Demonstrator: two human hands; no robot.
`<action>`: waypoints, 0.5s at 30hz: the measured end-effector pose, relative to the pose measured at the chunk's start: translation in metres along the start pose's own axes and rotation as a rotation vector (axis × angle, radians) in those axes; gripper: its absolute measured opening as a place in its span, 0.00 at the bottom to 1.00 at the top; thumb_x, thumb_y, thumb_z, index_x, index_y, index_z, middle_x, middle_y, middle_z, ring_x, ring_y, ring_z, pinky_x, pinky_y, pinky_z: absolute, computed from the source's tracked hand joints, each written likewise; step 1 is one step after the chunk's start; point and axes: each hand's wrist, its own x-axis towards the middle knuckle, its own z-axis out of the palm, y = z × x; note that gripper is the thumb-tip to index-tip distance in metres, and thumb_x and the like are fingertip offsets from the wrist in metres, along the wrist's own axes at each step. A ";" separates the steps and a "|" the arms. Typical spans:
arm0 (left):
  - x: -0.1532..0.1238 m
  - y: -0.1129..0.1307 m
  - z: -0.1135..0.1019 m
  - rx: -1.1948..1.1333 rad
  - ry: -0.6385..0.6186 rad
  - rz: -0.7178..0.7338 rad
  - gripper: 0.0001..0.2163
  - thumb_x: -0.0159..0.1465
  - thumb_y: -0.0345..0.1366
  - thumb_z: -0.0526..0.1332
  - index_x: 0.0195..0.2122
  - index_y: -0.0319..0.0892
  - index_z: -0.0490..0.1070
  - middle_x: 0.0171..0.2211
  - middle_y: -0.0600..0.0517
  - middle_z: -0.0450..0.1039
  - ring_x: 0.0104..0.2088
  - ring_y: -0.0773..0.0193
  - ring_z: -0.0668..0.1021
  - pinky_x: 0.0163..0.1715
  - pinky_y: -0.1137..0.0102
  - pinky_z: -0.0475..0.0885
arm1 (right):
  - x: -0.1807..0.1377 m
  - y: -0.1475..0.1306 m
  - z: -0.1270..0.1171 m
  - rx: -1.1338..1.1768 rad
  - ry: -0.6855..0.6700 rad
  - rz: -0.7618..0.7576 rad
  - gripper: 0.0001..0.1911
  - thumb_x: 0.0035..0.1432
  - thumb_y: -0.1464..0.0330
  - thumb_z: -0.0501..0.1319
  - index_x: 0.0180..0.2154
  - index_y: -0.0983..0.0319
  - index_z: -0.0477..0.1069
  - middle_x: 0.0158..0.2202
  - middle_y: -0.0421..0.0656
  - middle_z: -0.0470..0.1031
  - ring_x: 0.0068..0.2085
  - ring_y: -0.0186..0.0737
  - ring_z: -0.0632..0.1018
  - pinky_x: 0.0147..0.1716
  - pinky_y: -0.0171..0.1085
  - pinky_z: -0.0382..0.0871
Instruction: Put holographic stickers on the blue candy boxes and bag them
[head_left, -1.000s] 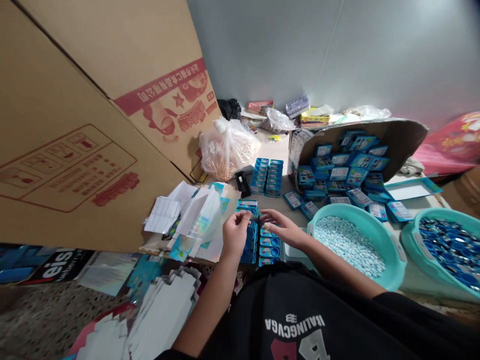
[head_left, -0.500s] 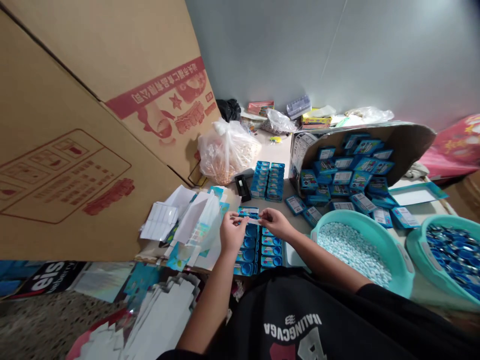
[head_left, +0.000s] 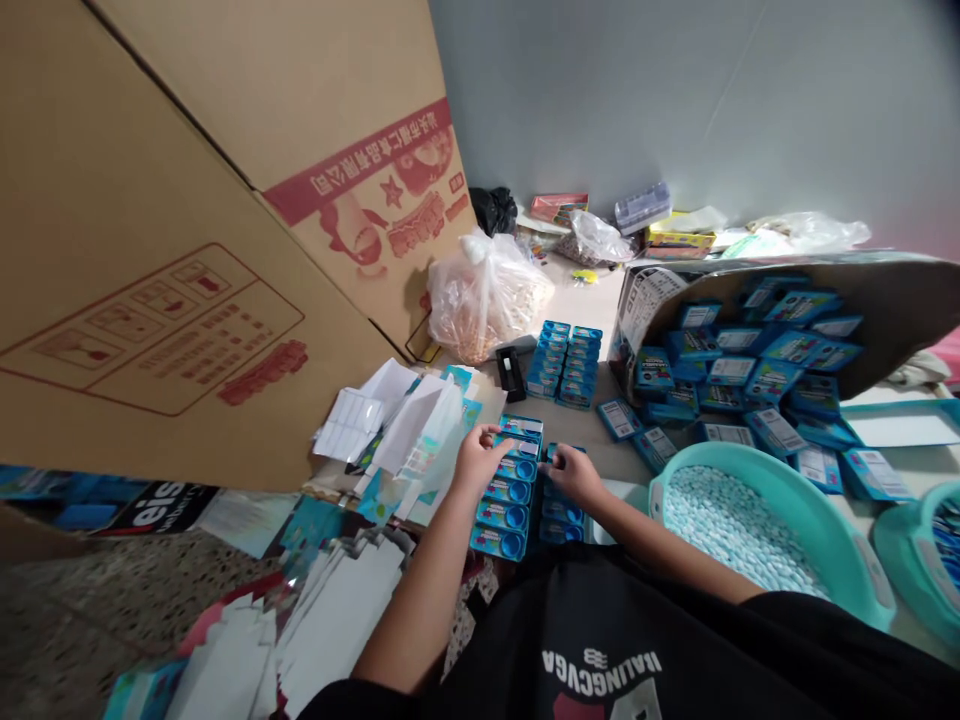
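Two rows of small blue packs (head_left: 508, 515) lie side by side at the table's near edge. My left hand (head_left: 478, 458) rests at the far end of the left row, its fingers pinched on the top blue pack (head_left: 523, 447). My right hand (head_left: 576, 470) sits over the right row (head_left: 559, 508) with its fingers curled down onto the packs there. What those fingers hold is hidden. The two hands are a short gap apart.
A huge cardboard carton (head_left: 187, 230) leans in from the left. White and printed card sheets (head_left: 390, 420) lie beside the rows. A teal basin of pale pellets (head_left: 742, 520), a second basin (head_left: 926, 560), a tipped box of blue packs (head_left: 750, 350), a stacked block of packs (head_left: 566, 362) and a tied plastic bag (head_left: 487, 295) crowd the table.
Both hands held a small piece between them above the rows; they have since dropped onto the rows and moved apart. The view has shifted, so everything sits further right.
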 end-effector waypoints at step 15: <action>0.008 -0.018 -0.127 0.146 0.613 0.108 0.10 0.62 0.40 0.58 0.38 0.40 0.73 0.36 0.44 0.77 0.39 0.56 0.78 0.42 0.63 0.72 | -0.041 -0.022 -0.076 -0.115 0.448 -0.311 0.20 0.60 0.60 0.59 0.24 0.57 0.50 0.25 0.37 0.62 0.29 0.36 0.64 0.32 0.37 0.61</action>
